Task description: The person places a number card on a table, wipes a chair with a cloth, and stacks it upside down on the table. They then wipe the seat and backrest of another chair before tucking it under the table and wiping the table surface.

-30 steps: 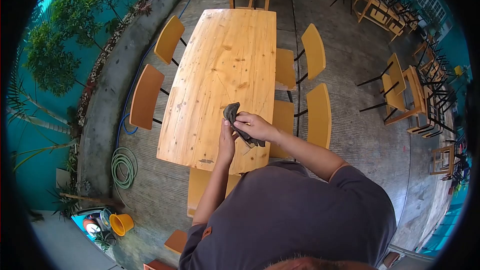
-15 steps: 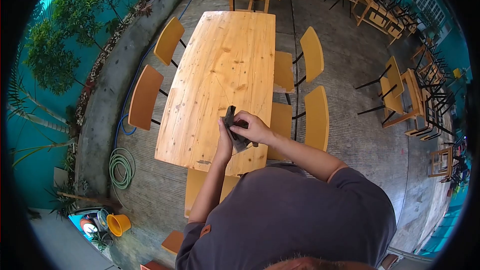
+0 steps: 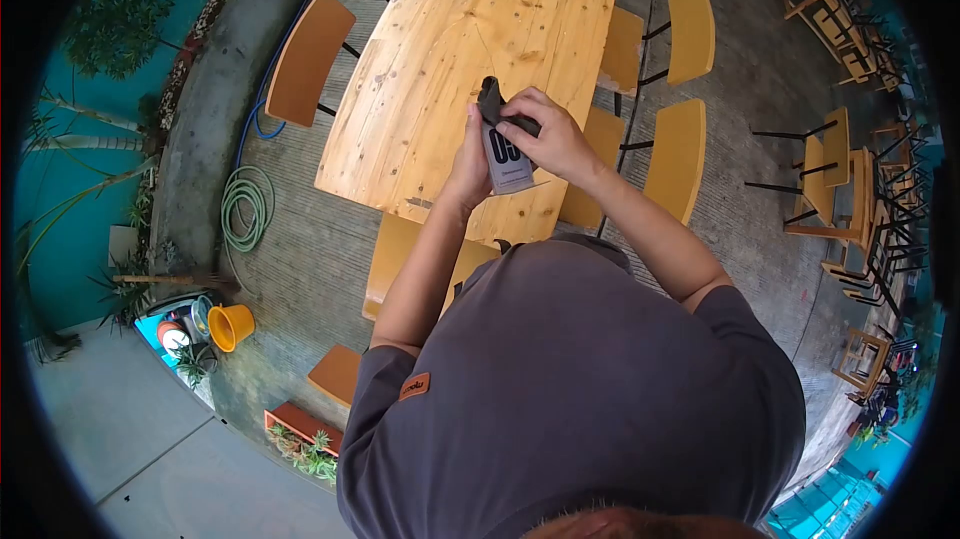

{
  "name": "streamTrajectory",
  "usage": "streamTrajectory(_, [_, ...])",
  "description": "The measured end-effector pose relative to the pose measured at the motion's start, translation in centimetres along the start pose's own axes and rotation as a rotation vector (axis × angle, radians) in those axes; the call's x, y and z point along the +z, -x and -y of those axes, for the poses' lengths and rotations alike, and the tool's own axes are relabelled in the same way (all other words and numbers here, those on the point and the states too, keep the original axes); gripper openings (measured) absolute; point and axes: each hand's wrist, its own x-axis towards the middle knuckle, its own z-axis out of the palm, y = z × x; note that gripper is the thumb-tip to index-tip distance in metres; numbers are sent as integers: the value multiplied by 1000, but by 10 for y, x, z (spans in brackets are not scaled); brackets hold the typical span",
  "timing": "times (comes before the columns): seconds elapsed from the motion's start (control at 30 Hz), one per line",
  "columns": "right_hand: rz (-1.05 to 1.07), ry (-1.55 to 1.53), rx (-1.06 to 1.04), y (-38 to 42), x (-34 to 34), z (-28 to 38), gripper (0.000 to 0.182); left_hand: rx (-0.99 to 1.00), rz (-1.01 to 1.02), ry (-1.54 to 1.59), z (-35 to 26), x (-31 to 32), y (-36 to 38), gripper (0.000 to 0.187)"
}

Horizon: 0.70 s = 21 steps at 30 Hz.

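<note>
The grey cloth (image 3: 503, 144) is held in the air above the near end of the long wooden table (image 3: 450, 79), between both hands. It is folded into a narrow strip and hangs down, with a light label side that shows dark print; I cannot read it surely. The right hand (image 3: 552, 139) is clenched on the upper part of the cloth, its fingers across the dark top edge. The left hand (image 3: 468, 161) presses against the left side of the cloth and grasps it too; its fingers are mostly hidden behind the cloth.

Containers: at the near left stands an orange bucket (image 3: 230, 327) on the ground; what is inside it I cannot make out. Just left of it lie some small items (image 3: 180, 329), too small to tell. A low planter box (image 3: 300, 431) with green plants is near the grey floor edge.

The table top is bare pale wood with knots. Orange chairs stand at both sides: 1 at the left (image 3: 308, 57) and 2 at the right (image 3: 680, 154), partly cut off by the person's arm. A green hose (image 3: 247, 207) lies coiled on the concrete ground at the left, beside a curved concrete kerb (image 3: 205, 129). More tables and chairs (image 3: 840, 179) stand at the far right. The person's grey shirt fills the near part.
</note>
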Motion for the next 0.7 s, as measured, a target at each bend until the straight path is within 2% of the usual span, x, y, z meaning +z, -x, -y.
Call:
streamTrajectory(0.07, [263,-74,-174,7,-8,8,20,-16,4,94,-2,-10,-2,85])
streamTrajectory(0.1, [273,-78,-168,9,-13,7,20,-32,17,186,-5,-10,-1,89])
streamTrajectory(0.17, [558,56,-375,7,-25,5,19,-74,6,282,-9,-5,-1,95])
streamTrajectory(0.2, [637,-5,-227,8,-31,14,18,-27,17,286,-14,1,1,95])
streamTrajectory(0.23, [640,-9,-228,8,-32,12,18,21,29,289,-19,6,3,94])
streamTrajectory(0.3, [515,47,-230,5,-33,11,18,46,25,179,-17,4,6,93])
streamTrajectory(0.33, [363,53,-120,6,-29,15,18,25,-9,141,-11,-2,3,93])
streamTrajectory(0.43, [241,60,-103,5,-21,20,18,-4,-22,58,-12,-1,2,91])
streamTrajectory(0.5, [297,36,-186,9,-21,17,18,46,78,189,-22,5,3,89])
streamTrajectory(0.53, [409,16,-205,11,-23,17,18,13,111,366,-20,-2,-4,91])
streamTrajectory(0.57, [522,-2,-224,13,-26,16,18,12,114,367,-18,-4,-2,91])
streamTrajectory(0.63, [443,32,-177,14,-25,9,23,35,77,220,-21,3,6,91])
streamTrajectory(0.7, [-19,32,63,13,-18,5,24,86,45,262,-20,3,5,86])
